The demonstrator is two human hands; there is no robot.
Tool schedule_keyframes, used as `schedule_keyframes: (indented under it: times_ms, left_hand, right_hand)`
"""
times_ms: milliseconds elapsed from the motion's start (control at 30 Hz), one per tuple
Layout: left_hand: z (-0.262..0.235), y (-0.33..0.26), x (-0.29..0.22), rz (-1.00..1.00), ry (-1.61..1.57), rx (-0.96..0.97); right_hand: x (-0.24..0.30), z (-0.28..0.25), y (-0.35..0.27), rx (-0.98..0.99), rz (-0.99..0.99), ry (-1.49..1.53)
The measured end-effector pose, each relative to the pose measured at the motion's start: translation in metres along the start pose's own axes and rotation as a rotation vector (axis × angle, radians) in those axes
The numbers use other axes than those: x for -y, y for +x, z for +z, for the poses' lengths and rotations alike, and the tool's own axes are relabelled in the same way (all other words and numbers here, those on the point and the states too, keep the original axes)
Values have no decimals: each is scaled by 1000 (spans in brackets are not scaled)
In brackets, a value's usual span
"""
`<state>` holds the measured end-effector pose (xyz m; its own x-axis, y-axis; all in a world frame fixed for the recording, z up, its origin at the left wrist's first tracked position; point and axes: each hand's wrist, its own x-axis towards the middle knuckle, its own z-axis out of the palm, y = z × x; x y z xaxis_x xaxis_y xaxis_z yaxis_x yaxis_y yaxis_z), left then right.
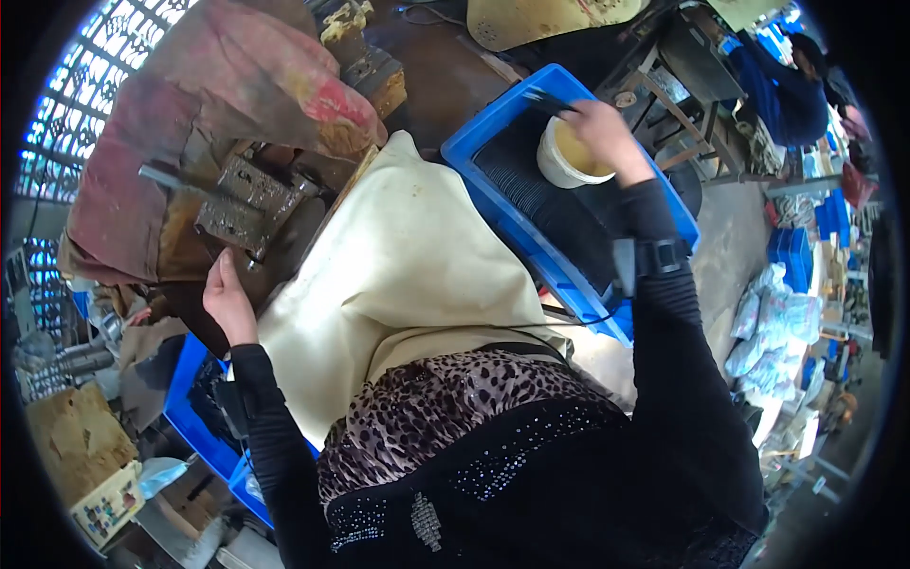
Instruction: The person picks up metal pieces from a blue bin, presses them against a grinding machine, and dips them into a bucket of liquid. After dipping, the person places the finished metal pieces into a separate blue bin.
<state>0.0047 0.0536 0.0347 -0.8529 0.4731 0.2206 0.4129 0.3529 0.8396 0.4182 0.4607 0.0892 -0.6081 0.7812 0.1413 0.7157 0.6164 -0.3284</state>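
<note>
My right hand [607, 137] is closed over the white bucket [559, 173]. A thin dark thing [545, 100] sticks out to the left from its fingertips, too blurred to name. Something yellowish shows inside the bucket, which stands in a long blue crate [464, 133] on many stacked thin dark pieces [519, 201]. My left hand [229, 302] is raised with its fingers pressed together, just below a wet-looking metal block [245, 204] of a machine. Whatever those fingers pinch, if anything, I cannot make out. A blurred metal bar [175, 180] reaches across the block.
A stained reddish cloth [218, 85] drapes around the machine. Cream sheeting [408, 256] covers my lap, between the machine and the crate. At lower left stands another blue crate [190, 398]. A person in dark blue [777, 95] is at far right, near wrapped bundles [773, 322].
</note>
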Motion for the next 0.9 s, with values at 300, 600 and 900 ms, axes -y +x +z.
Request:
schedule_keyframes:
  times_ms: [300, 600, 900]
  left_hand:
    - [-5, -8, 36, -26, 469, -66]
    - [-8, -18, 40, -3, 476, -52]
    - [-9, -11, 45, -38, 513, 49]
  right_hand:
    - [-148, 82, 0, 524, -8, -468]
    - [-90, 36, -32, 554, 362, -309]
    - [-103, 76, -157, -127, 580, -194]
